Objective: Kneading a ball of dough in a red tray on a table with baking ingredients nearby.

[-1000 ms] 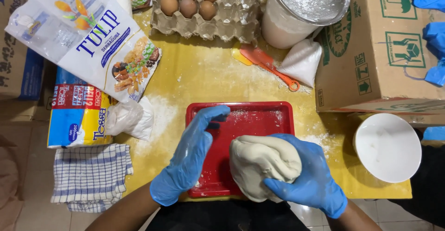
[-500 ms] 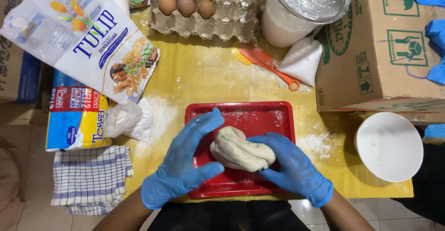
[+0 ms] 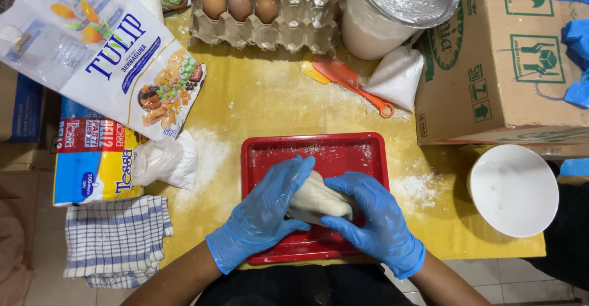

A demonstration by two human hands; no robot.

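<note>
The dough point(image 3: 316, 200) is squeezed smaller now than a moment ago, and both hands have come closer together around it; the left hand point(image 3: 261, 220) and the right hand point(image 3: 374, 223), in blue gloves, are closed on the dough from each side; it sits in the red tray point(image 3: 316, 149) on the yellow desk point(image 3: 270, 97); a white bowl point(image 3: 514, 189) stands to the right.

Glossy red plastic tray point(image 3: 368, 149); matt soft dough point(image 3: 316, 198); smooth blue rubbery gloves.

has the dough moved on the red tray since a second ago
Yes. The dough went from the tray's right front corner toward its middle, now squeezed between both hands.
</note>
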